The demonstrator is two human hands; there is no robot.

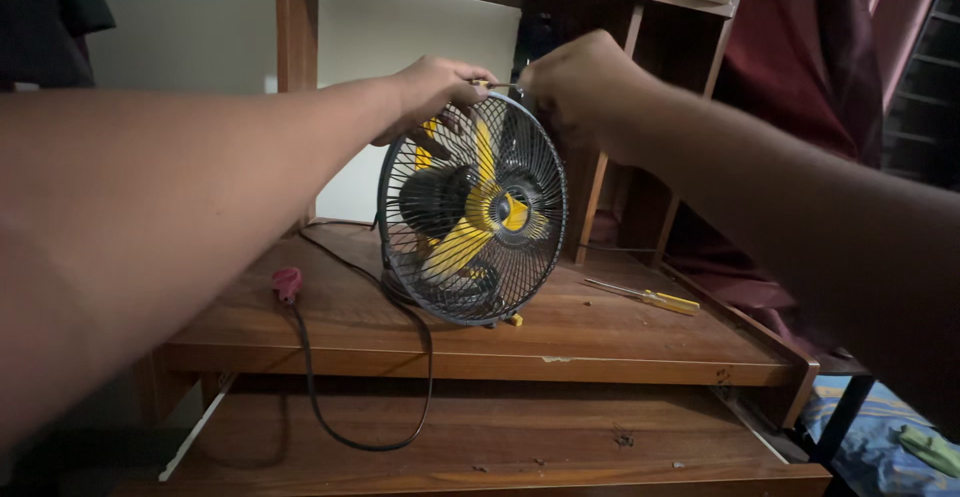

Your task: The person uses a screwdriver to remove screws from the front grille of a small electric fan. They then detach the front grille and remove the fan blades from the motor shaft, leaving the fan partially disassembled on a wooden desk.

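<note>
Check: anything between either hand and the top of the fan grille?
Nothing visible. The left hand and right hand both already sit on the top rim of the fan grille, with a thin metal piece between them.

Wooden desk (600,342) with fan (472,212), screwdriver (645,297), black cord (330,397)

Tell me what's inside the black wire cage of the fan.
Inside the fan's black wire cage sit yellow blades around a yellow and black hub. The dark motor housing shows behind them. The cage's top edge is covered by both hands.
</note>
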